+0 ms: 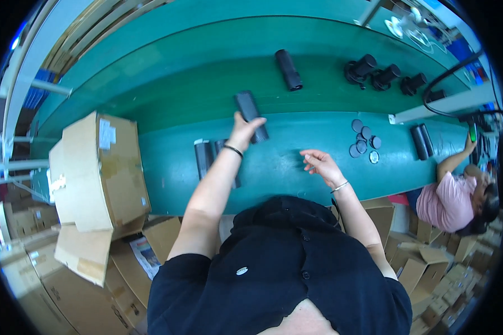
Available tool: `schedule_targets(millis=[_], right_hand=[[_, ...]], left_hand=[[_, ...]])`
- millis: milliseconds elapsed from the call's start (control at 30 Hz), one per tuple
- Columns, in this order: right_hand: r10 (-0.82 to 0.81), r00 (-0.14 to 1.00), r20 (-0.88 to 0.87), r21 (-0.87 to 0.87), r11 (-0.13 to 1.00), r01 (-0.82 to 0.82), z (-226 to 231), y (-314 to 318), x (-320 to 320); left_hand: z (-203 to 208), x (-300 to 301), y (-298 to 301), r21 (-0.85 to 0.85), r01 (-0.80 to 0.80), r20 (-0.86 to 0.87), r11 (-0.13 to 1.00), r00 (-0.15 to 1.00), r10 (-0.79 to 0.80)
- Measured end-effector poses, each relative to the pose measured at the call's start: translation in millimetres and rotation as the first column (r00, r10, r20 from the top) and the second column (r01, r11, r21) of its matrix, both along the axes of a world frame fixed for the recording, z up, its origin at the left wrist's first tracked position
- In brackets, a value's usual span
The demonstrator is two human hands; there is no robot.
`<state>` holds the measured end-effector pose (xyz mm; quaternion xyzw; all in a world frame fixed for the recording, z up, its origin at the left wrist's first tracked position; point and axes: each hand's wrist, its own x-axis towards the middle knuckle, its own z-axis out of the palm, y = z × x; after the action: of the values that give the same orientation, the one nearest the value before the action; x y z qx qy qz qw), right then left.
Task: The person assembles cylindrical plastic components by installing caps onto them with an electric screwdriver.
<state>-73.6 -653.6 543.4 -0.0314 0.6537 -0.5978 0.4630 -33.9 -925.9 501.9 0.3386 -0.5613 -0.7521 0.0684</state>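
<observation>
My left hand (243, 129) is wrapped round a black cylindrical housing (245, 102), which leans over the line where the dark green conveyor strip (195, 100) meets the lighter green bench top (285, 131). Empty and with loosely bent fingers, my right hand (322, 165) hovers over the bench to the right of it. Beside my left forearm stand more black cylinders (203, 156), partly hidden by the arm. Another black cylinder (288, 70) lies on the strip farther off. Several round black discs (356, 125) are scattered to the right of my right hand; one small disc (374, 157) looks pale.
An opened cardboard box (117, 167) stands at the left. Black cylindrical parts with wide bases (361, 69) line the far right. Two black cylinders (422, 141) lie near a metal post (430, 106). A co-worker in a pink shirt (446, 202) sits at the right. Cartons (425, 268) crowd the floor.
</observation>
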Motion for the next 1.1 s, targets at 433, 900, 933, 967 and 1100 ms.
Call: schedule_targets(millis=[433, 900, 933, 967, 1100], right_hand=[[0.278, 0.641, -0.715, 0.552, 0.788, 0.273, -76.7, 99.7, -96.8], [0.742, 0.415, -0.526, 0.842, 0.386, 0.376, -70.2, 79.8, -147.2], [0.747, 0.412, -0.522, 0.844, 0.385, 0.373, -69.7, 77.8, -140.6], [0.679, 0.403, -0.614, 0.786, 0.478, 0.392, -69.7, 79.2, -134.8], [0.359, 0.412, -0.837, 0.512, 0.779, 0.362, -79.3, 92.4, -119.4]], left_hand=[[-41.1, -79.9, -121.9, -0.746, 0.316, 0.515, 0.586, 0.832, 0.206], [18.9, 95.4, -81.4, -0.568, 0.809, 0.774, 0.152, 0.587, -0.238], [16.3, 101.1, -80.2, -0.613, 0.762, 0.723, 0.207, 0.647, -0.241], [32.0, 101.1, -73.0, -0.616, 0.746, 0.704, 0.254, 0.666, -0.246], [36.2, 112.9, -59.8, -0.677, 0.586, 0.445, 0.445, 0.808, -0.386]])
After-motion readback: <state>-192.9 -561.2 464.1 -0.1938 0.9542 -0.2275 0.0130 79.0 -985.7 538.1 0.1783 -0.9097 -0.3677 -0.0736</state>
